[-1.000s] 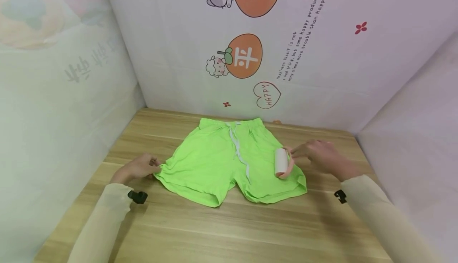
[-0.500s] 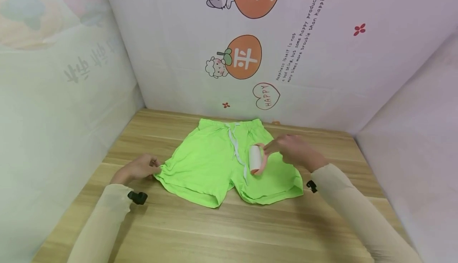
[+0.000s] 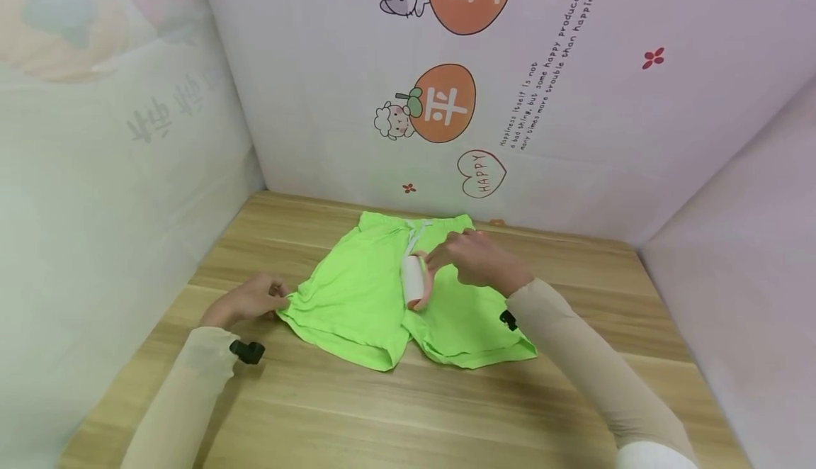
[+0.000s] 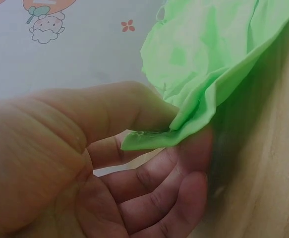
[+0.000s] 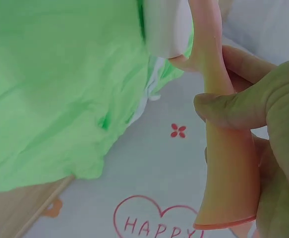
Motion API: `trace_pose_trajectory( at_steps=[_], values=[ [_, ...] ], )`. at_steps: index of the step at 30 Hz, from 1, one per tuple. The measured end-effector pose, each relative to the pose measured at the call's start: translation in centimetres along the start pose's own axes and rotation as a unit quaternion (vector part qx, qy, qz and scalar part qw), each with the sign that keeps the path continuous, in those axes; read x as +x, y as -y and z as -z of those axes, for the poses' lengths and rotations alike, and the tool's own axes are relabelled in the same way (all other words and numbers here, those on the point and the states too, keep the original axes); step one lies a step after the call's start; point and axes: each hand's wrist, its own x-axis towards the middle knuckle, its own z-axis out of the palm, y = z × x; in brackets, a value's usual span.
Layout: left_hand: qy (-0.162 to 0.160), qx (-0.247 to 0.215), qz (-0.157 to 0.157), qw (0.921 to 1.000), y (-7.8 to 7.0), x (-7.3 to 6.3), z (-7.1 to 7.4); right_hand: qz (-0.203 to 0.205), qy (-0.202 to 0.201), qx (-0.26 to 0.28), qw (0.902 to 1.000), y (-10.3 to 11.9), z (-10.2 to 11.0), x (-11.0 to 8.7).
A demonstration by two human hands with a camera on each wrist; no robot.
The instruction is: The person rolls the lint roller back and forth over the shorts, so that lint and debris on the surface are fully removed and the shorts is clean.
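Observation:
Bright green shorts (image 3: pixel 350 285) with a white drawstring (image 3: pixel 414 235) lie spread on the wooden table, waistband toward the back wall. My left hand (image 3: pixel 251 297) pinches the lower left corner of a leg; in the left wrist view the thumb and fingers hold the folded green hem (image 4: pixel 194 124). A lint roller (image 3: pixel 413 281) with a white roll and a pink handle is in my right hand (image 3: pixel 474 260). The right wrist view shows thumb and fingers wrapped round its handle (image 5: pixel 231 173). The roll is over the middle of the shorts, covering part of the drawstring.
White printed sheets form a back wall (image 3: pixel 319 100), a left wall (image 3: pixel 127 193) and a right wall (image 3: pixel 733 242) round the wooden table (image 3: pixel 357 419). Black clips sit by both sleeves.
My right hand has moved the lint roller leftward across the shorts, from the right leg to the middle. The left hand keeps its pinch in the same place.

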Motion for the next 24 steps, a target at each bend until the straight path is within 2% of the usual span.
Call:
trace_pose_trajectory(
  at_steps=[9,17,20,24],
  values=[
    [-0.002,0.001,0.009,1.0000,-0.4,-0.4,0.0,0.037,-0.001,-0.005,0.9993,2.7,-1.1,3.4],
    [0.012,0.002,-0.017,0.9998,0.1,-0.1,0.3,0.057,0.001,-0.005,0.9984,5.2,-1.8,5.9],
    [0.012,0.003,-0.013,0.9998,0.1,-0.1,0.2,0.059,0.004,-0.006,0.9982,6.2,-2.0,6.8],
    [0.003,0.006,0.013,0.9999,-0.2,-0.1,0.0,0.062,0.001,-0.013,0.9980,7.7,-2.4,7.9]
  ],
)
